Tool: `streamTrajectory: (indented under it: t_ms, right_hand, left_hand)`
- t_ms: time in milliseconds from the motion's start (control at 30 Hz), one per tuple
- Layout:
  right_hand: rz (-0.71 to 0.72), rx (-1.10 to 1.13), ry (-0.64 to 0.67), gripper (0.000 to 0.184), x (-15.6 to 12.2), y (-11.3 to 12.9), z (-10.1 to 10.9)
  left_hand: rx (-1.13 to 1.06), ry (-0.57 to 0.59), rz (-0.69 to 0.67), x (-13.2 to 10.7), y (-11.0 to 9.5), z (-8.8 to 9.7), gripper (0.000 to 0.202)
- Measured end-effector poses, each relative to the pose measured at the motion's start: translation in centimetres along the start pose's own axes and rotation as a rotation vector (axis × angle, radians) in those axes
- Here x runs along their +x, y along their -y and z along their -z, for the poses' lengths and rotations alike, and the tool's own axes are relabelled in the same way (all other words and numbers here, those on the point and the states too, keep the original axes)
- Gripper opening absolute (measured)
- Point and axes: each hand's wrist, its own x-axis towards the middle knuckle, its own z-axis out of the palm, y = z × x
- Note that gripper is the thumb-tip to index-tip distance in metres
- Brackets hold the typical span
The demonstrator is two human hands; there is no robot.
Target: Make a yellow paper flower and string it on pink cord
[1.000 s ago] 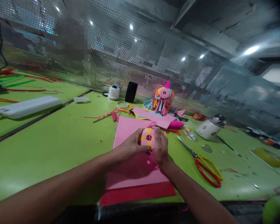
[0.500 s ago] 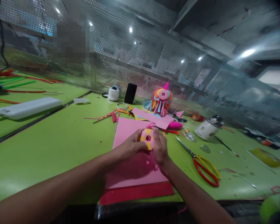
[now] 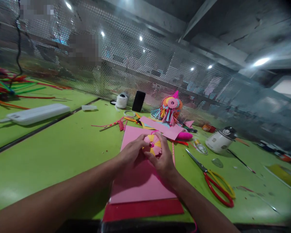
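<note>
A round pink-and-yellow paper rosette (image 3: 153, 142) with a small dark pink centre is held up over a stack of pink paper (image 3: 140, 187). My left hand (image 3: 133, 149) closes on its left edge with fingers and thumb. Around its right side curl the fingers of my right hand (image 3: 164, 157), thumb at the lower edge. Bright pink yarn shows above the rosette. Under the pink sheets a red sheet (image 3: 145, 212) sticks out at the front.
Scissors (image 3: 206, 171) with red and yellow handles lie to the right, near a white container (image 3: 220, 139). Behind stand a tasselled paper ornament (image 3: 171, 105), a phone (image 3: 138, 101) and a white spool (image 3: 121, 101). A white power strip (image 3: 38, 114) lies left.
The rosette has turned in my hands, and my right thumb now shows at its lower edge. The whole view has shifted slightly, with the table things sitting lower and further right.
</note>
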Motion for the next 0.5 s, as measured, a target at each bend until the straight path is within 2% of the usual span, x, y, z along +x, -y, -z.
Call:
streamTrajectory:
  t_ms: [67, 200, 367, 500]
  right_hand:
    - [0.051, -0.047, 0.015, 0.067, 0.01, -0.26, 0.01]
    - [0.203, -0.187, 0.02, 0.069, 0.2, -0.82, 0.33]
    - [0.296, -0.308, 0.038, 0.072, 0.31, -1.06, 0.62]
    - [0.276, -0.313, 0.055, 0.072, 0.32, -0.98, 0.8]
  left_hand:
    - [-0.069, -0.045, 0.01, -0.03, 0.06, -0.29, 0.019]
    - [-0.072, -0.15, 0.036, -0.3, 0.16, -0.69, 0.025]
    - [-0.04, -0.119, -0.003, -0.75, 0.49, -0.82, 0.022]
    - [-0.052, -0.084, -0.017, -0.64, 0.54, -0.69, 0.016]
